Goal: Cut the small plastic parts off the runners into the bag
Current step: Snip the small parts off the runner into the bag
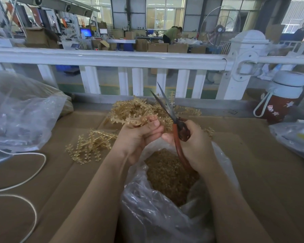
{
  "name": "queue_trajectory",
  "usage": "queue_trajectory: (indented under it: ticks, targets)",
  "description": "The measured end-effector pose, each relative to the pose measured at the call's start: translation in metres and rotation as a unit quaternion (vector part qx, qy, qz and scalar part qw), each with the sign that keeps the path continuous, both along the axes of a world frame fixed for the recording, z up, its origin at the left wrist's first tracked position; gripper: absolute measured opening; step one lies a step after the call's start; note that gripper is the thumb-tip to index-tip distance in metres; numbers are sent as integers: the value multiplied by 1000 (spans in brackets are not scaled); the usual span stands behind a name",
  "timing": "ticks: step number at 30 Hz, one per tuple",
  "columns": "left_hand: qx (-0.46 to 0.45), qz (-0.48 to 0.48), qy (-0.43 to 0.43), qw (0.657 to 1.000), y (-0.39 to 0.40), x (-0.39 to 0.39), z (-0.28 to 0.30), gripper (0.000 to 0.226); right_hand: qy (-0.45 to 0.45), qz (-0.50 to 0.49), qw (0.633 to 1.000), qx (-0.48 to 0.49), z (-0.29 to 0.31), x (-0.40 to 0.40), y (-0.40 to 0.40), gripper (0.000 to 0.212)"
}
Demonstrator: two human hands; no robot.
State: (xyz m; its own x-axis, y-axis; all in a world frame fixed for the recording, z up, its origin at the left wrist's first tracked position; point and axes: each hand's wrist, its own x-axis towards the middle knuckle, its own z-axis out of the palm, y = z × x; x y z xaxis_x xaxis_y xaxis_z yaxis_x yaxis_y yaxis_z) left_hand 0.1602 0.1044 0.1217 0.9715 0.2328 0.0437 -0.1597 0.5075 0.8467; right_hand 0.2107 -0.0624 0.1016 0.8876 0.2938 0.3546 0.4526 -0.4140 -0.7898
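My left hand (140, 135) grips a tan plastic runner (130, 121) with small parts along it, held above the clear plastic bag (158, 207). My right hand (193, 144) holds red-handled scissors (178, 130); their blades are parted and point up and away. The bag sits between my forearms and holds a heap of cut tan parts (167, 172). A pile of uncut runners (139, 109) lies behind my hands on the cardboard, and a smaller cluster of runners (89, 146) lies to the left.
Cardboard (261, 163) covers the work surface. A large clear bag (19, 113) bulges at the left, with a white cord (33, 171) looped below it. A red bottle with a white lid (281, 99) stands at the right beside another plastic bag (295, 135). A white railing (112, 58) runs behind.
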Motion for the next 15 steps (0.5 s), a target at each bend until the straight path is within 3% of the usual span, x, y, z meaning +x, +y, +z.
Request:
queue_trajectory:
  ticks: [5,9,12,15]
  targets:
    - [17,7,-26,999,-2,-1,-2,7,-32,16,995,-91,-2,-4,1,59]
    - [10,47,-42,998,1,0,-3,28,-53,15,993,-101,0,-4,-1,58]
    - [14,48,-79,996,0,-1,-3,5,-83,-1,989,-123,0,-5,-2,57]
    - [28,51,-100,993,-1,-2,-2,19,-95,-16,985,-140,2,-6,-3,60]
